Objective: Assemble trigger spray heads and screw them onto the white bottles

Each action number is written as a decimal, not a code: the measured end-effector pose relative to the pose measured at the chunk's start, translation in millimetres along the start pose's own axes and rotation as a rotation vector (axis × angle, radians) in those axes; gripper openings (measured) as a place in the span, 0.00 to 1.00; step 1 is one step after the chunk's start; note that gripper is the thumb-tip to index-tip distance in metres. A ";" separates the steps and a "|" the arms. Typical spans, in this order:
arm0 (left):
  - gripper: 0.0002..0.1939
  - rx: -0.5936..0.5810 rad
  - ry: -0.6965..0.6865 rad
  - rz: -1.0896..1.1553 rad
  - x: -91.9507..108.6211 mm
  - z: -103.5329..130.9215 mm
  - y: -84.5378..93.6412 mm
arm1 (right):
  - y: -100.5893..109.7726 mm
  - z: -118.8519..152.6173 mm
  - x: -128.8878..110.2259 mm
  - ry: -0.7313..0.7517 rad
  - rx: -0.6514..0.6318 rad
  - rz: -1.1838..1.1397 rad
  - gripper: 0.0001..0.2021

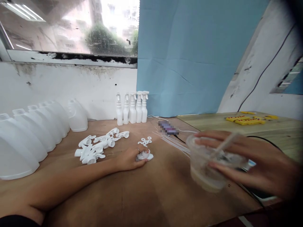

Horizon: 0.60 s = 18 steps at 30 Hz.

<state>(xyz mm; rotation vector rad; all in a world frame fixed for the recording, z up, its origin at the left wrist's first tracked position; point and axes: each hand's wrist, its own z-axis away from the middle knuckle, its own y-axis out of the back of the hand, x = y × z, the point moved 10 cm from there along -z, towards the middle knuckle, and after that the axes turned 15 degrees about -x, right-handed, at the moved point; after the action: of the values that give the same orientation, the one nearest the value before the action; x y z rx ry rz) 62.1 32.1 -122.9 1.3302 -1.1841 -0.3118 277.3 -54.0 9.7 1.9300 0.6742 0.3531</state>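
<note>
My right hand (255, 157), blurred by motion, grips a clear plastic cup (205, 167) with a straw, close to the camera at the right. On the table (151, 195), my left hand (132, 157) has its fingers closed round a small clear container (143, 154). A flat white piece (150, 157) shows beside that container. Several small white rings (145, 140) lie just beyond my left hand. White spray trigger heads (94, 146) are piled to its left.
Large white bottles (21, 142) line the left side. Assembled spray bottles (132, 112) stand by the wall. A phone (168, 127) and thin white tubes (175, 143) lie mid-table. Yellow items (248, 120) rest on the right-hand table; a black cable runs behind my right hand.
</note>
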 end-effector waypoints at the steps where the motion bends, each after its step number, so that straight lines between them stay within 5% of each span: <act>1: 0.13 -0.006 0.004 0.001 -0.5 -0.1 -0.6 | 3.4 -6.5 17.6 0.005 -0.031 0.041 0.23; 5: 0.15 -0.056 0.038 -0.001 -4.3 -1.1 -5.8 | 10.0 -23.1 109.0 -0.242 -0.039 0.136 0.24; 9: 0.17 -0.086 0.088 -0.021 -9.1 -1.0 -8.9 | -7.6 -24.6 178.0 -0.443 0.015 0.220 0.26; 15: 0.16 -0.074 0.068 -0.027 -2.5 0.1 -5.3 | -59.0 -13.7 241.1 -0.620 -0.073 0.137 0.29; 18: 0.15 -0.062 0.054 -0.026 0.2 0.3 -3.1 | -44.2 -13.8 225.3 -0.603 0.016 0.245 0.30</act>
<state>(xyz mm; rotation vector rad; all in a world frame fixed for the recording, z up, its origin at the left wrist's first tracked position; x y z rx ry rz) 63.2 30.9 -125.5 1.2931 -1.1041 -0.3265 437.3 105.1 -35.1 1.9965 0.0461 -0.0933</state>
